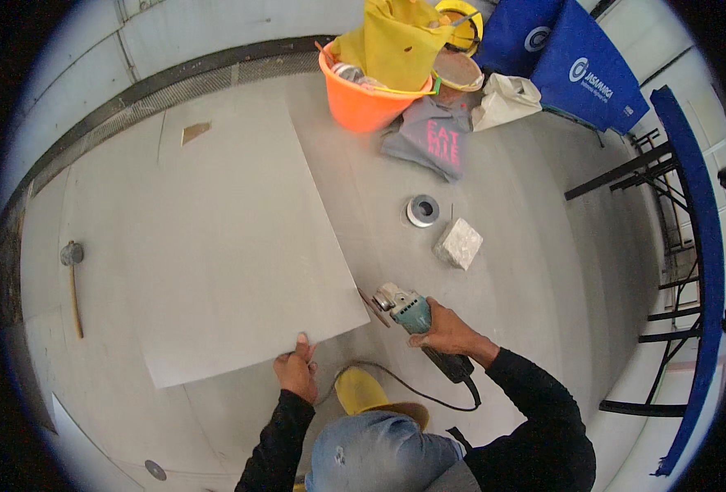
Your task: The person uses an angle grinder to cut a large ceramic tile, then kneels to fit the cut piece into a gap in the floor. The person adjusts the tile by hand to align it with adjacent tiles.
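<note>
A large pale grey tile (232, 246) lies flat across the left and middle of the floor. My left hand (296, 373) is closed at its near edge, the thumb resting on top; the undersides of the fingers are hidden. In my right hand (452, 332) is a teal and black angle grinder (413, 314), gripped around its body. The grinder's thin cutting disc (374, 307) stands on edge right beside the tile's near right corner. Whether the disc touches the tile or spins, I cannot tell. My bent knee in worn blue jeans (379, 455) is below, with a yellow boot (361, 392).
The grinder's black cord (412, 392) loops near my boot. A rubber mallet (72, 254) lies at the left. Beyond the grinder are a tape roll (423, 211), a pale block (460, 244), a grey cloth bag (433, 135) and an orange bucket (363, 111). A blue-topped metal frame (691, 189) stands right.
</note>
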Demonstrator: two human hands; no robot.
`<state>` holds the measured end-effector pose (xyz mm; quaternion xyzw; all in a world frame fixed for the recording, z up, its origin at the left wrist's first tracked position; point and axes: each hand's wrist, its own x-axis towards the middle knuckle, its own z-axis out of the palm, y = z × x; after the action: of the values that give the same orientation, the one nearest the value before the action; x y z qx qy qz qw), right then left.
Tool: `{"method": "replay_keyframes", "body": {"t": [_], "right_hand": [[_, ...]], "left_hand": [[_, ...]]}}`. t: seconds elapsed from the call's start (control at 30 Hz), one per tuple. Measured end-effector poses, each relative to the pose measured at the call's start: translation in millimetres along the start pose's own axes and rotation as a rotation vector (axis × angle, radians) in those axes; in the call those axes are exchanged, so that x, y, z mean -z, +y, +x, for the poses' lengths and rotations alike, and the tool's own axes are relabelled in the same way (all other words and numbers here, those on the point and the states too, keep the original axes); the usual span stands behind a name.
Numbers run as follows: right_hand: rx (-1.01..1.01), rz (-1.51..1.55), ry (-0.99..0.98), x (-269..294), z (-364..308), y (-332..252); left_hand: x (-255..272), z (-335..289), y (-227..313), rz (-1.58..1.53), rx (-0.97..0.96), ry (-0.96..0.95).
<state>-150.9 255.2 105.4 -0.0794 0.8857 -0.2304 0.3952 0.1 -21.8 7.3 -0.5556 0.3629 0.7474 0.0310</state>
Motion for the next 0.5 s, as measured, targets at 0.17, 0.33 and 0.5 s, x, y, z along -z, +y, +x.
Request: {"method": "replay_keyframes", "body": {"t": [0.17, 0.33, 0.5], "right_hand": [[-0.020, 0.099, -0.003, -16.1, -37.3, 9.6], [-0.032, 0.124, 0.028, -23.8, -47.7, 8.0], [-0.034, 0.137, 0.041, -24.3, -49.1, 4.0]], "left_hand": [[-1.3, 2.4, -0.2, -0.034, -0.031, 0.002], [-2.7, 2.4, -1.6, -0.044, -0.014, 0.005], [-4.1, -0.6, -1.1, -0.045, -0.026, 0.002]]}}
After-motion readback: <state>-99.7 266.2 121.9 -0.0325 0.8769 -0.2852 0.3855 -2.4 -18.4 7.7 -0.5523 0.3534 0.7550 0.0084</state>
